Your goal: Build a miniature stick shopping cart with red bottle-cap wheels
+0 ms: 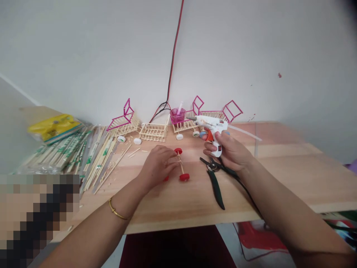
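Red wheels (184,177), glue gun (211,125) — in right hand (232,149)

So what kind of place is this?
Probably a craft workspace: the right hand holds a glue gun, and sticks and stick carts sit on the table.

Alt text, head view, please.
Right hand holds a white glue gun with orange trigger; left hand covers part of a pale wooden-stick frame with round red wheels. Black cutters with green handles lie on a light-brown wooden table, basket-shaped wooden-stick carts behind.
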Demonstrator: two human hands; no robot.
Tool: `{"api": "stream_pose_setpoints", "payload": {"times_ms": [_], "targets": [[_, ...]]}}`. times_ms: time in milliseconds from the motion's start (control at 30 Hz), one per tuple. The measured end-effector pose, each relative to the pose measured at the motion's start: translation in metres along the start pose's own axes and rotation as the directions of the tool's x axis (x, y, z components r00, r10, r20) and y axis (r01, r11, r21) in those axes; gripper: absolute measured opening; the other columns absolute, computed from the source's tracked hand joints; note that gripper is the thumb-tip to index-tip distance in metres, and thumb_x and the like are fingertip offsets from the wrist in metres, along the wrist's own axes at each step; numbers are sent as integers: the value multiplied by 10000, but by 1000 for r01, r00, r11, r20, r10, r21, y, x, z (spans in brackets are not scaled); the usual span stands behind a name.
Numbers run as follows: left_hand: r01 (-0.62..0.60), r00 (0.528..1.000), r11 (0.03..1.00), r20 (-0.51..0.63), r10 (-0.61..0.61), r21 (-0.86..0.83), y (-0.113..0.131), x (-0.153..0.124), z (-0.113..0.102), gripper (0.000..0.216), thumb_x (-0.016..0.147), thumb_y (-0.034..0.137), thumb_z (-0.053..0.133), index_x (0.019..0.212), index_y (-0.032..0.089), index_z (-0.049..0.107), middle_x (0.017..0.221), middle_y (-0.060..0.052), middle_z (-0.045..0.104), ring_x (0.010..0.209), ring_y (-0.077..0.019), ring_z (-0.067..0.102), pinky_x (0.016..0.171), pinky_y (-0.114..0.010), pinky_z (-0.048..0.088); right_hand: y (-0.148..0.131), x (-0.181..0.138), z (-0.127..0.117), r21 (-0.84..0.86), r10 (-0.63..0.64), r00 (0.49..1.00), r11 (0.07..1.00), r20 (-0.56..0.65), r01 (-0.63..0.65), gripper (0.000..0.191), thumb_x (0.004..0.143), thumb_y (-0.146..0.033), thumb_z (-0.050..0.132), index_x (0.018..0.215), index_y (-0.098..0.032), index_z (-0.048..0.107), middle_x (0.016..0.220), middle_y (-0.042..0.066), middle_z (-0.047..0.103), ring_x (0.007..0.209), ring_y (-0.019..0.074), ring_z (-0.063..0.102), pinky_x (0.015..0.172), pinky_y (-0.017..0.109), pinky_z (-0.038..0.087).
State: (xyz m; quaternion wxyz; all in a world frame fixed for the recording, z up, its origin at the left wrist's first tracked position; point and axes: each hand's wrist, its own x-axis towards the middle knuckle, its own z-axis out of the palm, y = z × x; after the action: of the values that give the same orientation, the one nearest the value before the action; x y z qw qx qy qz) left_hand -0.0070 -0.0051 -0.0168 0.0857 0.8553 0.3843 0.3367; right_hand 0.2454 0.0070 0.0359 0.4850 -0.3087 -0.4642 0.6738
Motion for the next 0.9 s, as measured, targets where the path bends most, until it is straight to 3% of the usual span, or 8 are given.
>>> {"api": "stream_pose_setpoints", "payload": {"times_ms": [200, 333, 400, 533, 633, 900], "targets": [[26, 999, 999, 29, -27, 31, -1, -1, 2, 219, 837, 270, 654, 1031, 172, 688, 1003, -80, 725, 978, -241, 620, 899, -429, 488, 1, -4, -21, -216, 89, 995, 973, 43, -77, 309, 774, -445, 738, 871, -167, 645, 632, 11, 557, 552, 112, 425, 482, 254, 294], [31, 999, 999, 31, -32, 37, -1, -1, 2, 209, 842, 271, 641, 1019, 173, 690, 991, -87, 723, 973, -244, 620, 897, -440, 493, 1, -4, -30, -297, 118, 989, 951, 87, -87, 355, 762, -480, 740, 885, -165, 635, 696, 9, 569, 528, 84, 382, 493, 255, 289], [40, 999, 998, 34, -41, 43, -1, -1, 2, 211, 842, 275, 640, 1022, 176, 690, 990, -88, 722, 975, -244, 617, 895, -442, 495, 1, -4, -34, -414, 185, 977, 902, 103, -127, 375, 752, -507, 736, 890, -175, 628, 736, 16, 589, 522, 84, 389, 483, 254, 284], [56, 997, 997, 44, -58, 57, 1, 0, 1, 213, 836, 264, 645, 1026, 184, 696, 1003, -86, 719, 979, -244, 605, 883, -431, 499, 1, -4, -39, -656, 290, 954, 735, 78, -170, 375, 758, -557, 696, 706, -197, 605, 603, -5, 526, 527, 114, 424, 473, 261, 282], [50, 997, 997, 48, -53, 58, 2, 0, 1, 219, 827, 249, 654, 1028, 175, 697, 1007, -90, 719, 975, -246, 605, 885, -426, 498, 2, -3, -40, -685, 296, 954, 705, 49, -183, 384, 733, -572, 700, 655, -212, 591, 571, -5, 527, 516, 127, 435, 473, 276, 290], [39, 999, 997, 27, -41, 70, 1, -1, 3, 209, 825, 249, 646, 1016, 173, 684, 990, -89, 716, 960, -247, 608, 876, -425, 498, 10, -1, -38, -666, 328, 944, 702, -12, -252, 325, 729, -524, 729, 742, -212, 639, 639, 12, 586, 555, 139, 488, 474, 268, 331]]}}
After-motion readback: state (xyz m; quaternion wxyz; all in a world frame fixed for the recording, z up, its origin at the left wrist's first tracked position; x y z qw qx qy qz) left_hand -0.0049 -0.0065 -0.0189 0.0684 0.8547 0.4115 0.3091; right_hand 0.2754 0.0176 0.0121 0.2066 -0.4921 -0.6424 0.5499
